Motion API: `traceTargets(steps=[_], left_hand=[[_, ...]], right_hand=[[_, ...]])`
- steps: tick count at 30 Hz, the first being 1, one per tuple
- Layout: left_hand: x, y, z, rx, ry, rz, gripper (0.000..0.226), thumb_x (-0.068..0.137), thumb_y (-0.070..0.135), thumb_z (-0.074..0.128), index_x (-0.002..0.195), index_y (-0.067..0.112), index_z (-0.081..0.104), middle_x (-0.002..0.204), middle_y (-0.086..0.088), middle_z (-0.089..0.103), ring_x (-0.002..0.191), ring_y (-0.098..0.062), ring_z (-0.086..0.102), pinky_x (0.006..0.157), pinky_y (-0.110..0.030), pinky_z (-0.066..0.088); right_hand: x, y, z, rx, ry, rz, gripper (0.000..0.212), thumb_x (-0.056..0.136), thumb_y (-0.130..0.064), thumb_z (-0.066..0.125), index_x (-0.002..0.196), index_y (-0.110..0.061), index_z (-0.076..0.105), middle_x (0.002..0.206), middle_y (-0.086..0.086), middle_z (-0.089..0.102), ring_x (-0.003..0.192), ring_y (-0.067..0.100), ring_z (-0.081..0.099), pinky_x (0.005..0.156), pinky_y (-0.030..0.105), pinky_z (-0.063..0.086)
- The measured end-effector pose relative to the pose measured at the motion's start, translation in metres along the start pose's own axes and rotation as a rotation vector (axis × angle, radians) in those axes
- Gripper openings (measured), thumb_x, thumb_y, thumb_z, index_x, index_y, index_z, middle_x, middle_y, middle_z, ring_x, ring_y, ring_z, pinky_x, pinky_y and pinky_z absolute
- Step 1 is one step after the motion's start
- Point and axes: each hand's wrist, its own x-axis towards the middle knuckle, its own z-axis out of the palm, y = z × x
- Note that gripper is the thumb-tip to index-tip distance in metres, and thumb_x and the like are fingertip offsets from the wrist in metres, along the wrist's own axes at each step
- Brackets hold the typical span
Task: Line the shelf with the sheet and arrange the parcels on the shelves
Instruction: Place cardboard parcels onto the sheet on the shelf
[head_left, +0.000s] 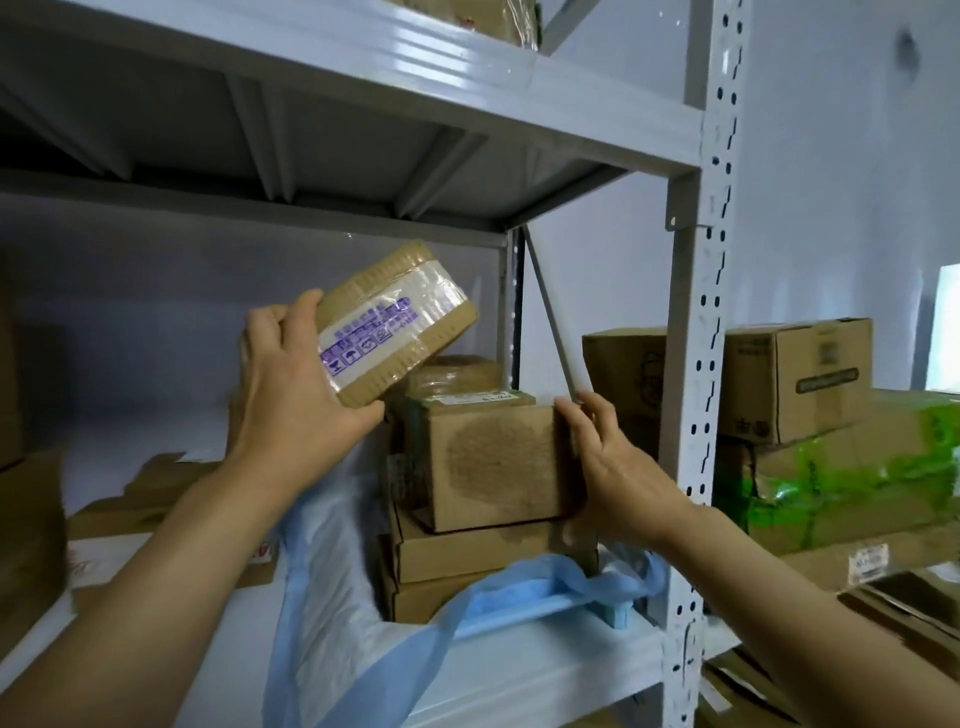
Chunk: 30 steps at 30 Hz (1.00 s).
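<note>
Nearest the camera, two bare forearms reach up into the bay of a grey metal shelving unit (696, 415). A thin blue sheet (332, 561) lies bunched on the shelf deck and spills over the front lip, not flat; lining looks unfinished, as a judgement.

Right hand (618, 462) is spread, fingers straight, laid against the right face of a plain brown box (493, 462) that tops a stack of flatter cartons (467, 556). It steadies the box and does not wrap it.

Left hand (296, 395) grips a taped parcel (395, 322) with purple print by its near left end, fingers over the top edge, thumb under the near bottom corner. The parcel is in the air, tilted, far end raised. Its long axis runs from the grip up and to the right, and its lower corner sits just above the left top corner of the plain box; contact there cannot be told.

The coming move turns on this: the free slot is the box top, right of and below the grip, so the parcel likely needs levelling and a shift right. The left hand carries it; the right hand is nearer the landing spot.

Farther left, flat cartons (156, 499) lie on the same deck. Beyond the upright, more cardboard boxes (795, 379) and a green-wrapped parcel (852, 467).
</note>
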Motion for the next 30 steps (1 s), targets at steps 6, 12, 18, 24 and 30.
traceTargets(steps=[6, 12, 18, 24, 30], left_hand=[[0.011, 0.012, 0.016, 0.018, 0.002, 0.098, 0.105, 0.058, 0.026, 0.085, 0.145, 0.019, 0.027, 0.135, -0.010, 0.029, 0.125, -0.027, 0.035, 0.094, -0.041, 0.042], [0.033, 0.027, 0.039, 0.000, -0.054, 0.142, 0.103, 0.058, 0.020, 0.084, 0.145, 0.024, 0.030, 0.143, -0.009, 0.023, 0.130, -0.030, 0.036, 0.097, -0.043, 0.043], [0.049, 0.037, 0.077, -0.037, -0.223, 0.093, 0.107, 0.062, 0.017, 0.085, 0.144, 0.040, 0.019, 0.153, -0.006, 0.003, 0.131, -0.033, 0.036, 0.104, -0.041, 0.042], [0.055, 0.024, 0.104, -0.360, -0.328, 0.012, 0.085, 0.080, 0.012, 0.072, 0.146, 0.036, 0.024, 0.148, -0.005, 0.029, 0.127, -0.016, 0.039, 0.106, -0.027, 0.033], [0.056, 0.023, 0.120, -0.399, -0.305, -0.047, 0.076, 0.088, 0.004, 0.061, 0.147, 0.029, 0.021, 0.142, -0.003, 0.044, 0.108, -0.006, 0.046, 0.081, -0.017, 0.041]], right_hand=[[0.009, 0.004, -0.005, 0.163, 0.060, 0.028, 0.087, 0.073, -0.053, 0.073, 0.143, -0.037, 0.023, 0.154, -0.009, -0.001, 0.128, 0.020, 0.041, 0.099, 0.033, 0.043], [0.050, -0.016, -0.039, 0.825, 0.318, 0.156, 0.045, 0.096, -0.047, 0.042, 0.138, -0.031, 0.039, 0.142, -0.003, 0.040, 0.120, 0.008, 0.046, 0.093, 0.023, 0.039], [0.103, -0.018, -0.044, 0.932, 0.140, 0.201, 0.041, 0.096, -0.029, 0.050, 0.136, -0.021, 0.044, 0.119, 0.001, 0.057, 0.101, 0.013, 0.057, 0.075, 0.019, 0.048], [0.123, 0.012, -0.027, 0.780, 0.134, 0.358, 0.027, 0.089, -0.013, 0.062, 0.112, -0.020, 0.051, 0.101, 0.007, 0.069, 0.087, 0.021, 0.068, 0.078, 0.033, 0.057], [0.131, 0.020, -0.011, 0.553, 0.073, 0.433, 0.023, 0.083, -0.015, 0.069, 0.099, -0.016, 0.052, 0.104, 0.008, 0.066, 0.092, 0.020, 0.065, 0.082, 0.037, 0.057]])
